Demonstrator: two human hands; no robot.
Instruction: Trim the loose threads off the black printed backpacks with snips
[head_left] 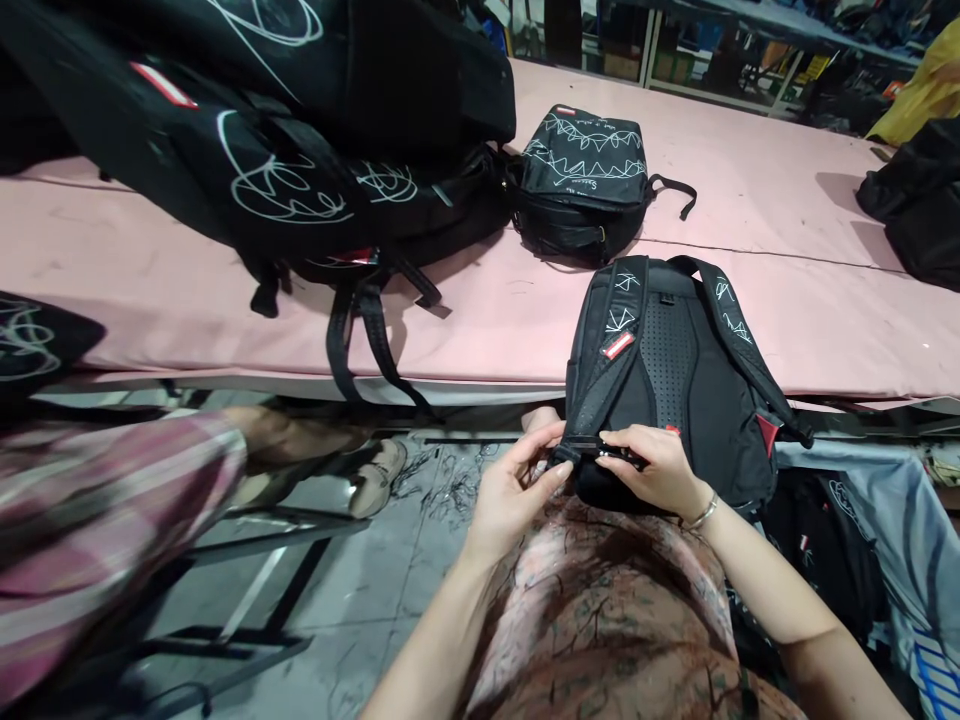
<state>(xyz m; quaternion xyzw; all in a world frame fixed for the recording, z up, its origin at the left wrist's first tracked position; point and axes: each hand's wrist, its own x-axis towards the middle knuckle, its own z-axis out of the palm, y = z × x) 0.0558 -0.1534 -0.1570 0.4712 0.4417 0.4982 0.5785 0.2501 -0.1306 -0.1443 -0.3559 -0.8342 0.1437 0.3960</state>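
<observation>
A black backpack [667, 340] leans on the pink table's edge and my lap, its padded back and shoulder straps facing up. My left hand [517, 480] pinches the lower end of its left-side strap [574, 450] between thumb and fingers. Close beside it, my right hand [656, 470] is closed on a small dark tool [626, 457] that looks like thread snips, its tip pointing at the strap end. The fingers partly hide the tool. White line drawings and a red-and-white label mark the straps.
Black bags [420, 210] are piled on the pink table [480, 330] at left, with a smaller backpack [585, 170] beyond mine. More bags [817, 540] lie low at right. A person in a plaid garment [112, 540] sits at left. Thread scraps [450, 485] litter the floor.
</observation>
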